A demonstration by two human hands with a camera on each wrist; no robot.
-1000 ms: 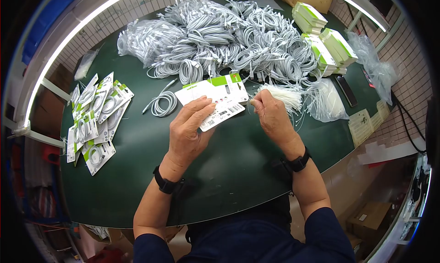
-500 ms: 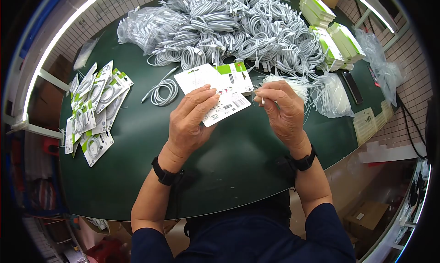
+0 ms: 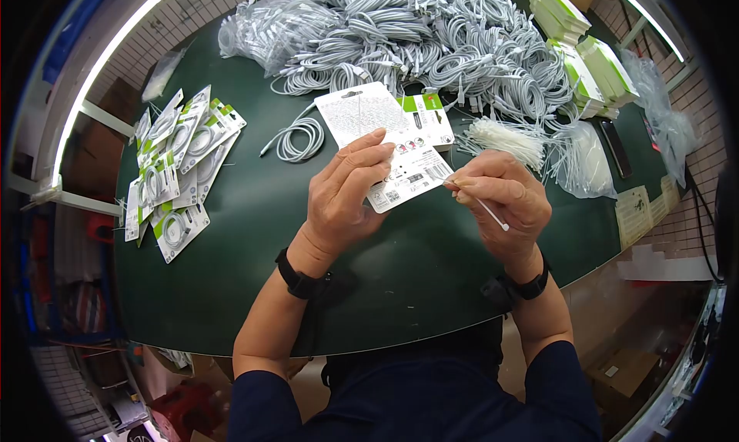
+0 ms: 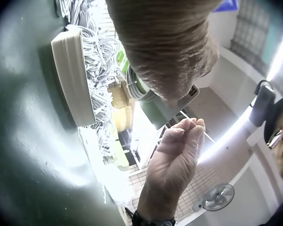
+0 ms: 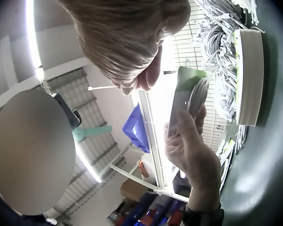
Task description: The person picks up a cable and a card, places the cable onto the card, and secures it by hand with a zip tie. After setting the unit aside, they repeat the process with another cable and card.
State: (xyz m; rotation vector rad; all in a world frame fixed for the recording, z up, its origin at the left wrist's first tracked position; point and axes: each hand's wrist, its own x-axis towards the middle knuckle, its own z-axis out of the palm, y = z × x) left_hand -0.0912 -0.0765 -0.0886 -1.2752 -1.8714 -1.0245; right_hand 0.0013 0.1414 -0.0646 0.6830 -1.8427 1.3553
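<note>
My left hand [image 3: 346,188] grips a white printed cardboard card [image 3: 362,115], its text side facing up in the head view. On the card's other side, a coiled grey-white cable [image 5: 198,96] shows in the right wrist view. Just right of the card's lower corner, my right hand [image 3: 504,203] pinches a thin white cable tie [image 3: 493,215] between thumb and fingertips. The tie's head end sticks out below the fingers, toward me. Behind the card stands a stack of green-and-white cards [image 3: 435,126], partly covered by it.
A large heap of coiled cables [image 3: 385,26] covers the back. Carded cables [image 3: 181,165] lie piled at left, beside one loose coiled cable [image 3: 296,140]. Loose cable ties [image 3: 504,140], a bag of ties [image 3: 589,169], a phone [image 3: 616,148] and card stacks [image 3: 608,68] are at right.
My right hand has turned over, bringing the cable tie into sight below its fingers. The left hand has tilted the card, showing more of its printed side. The head view has shifted slightly.
</note>
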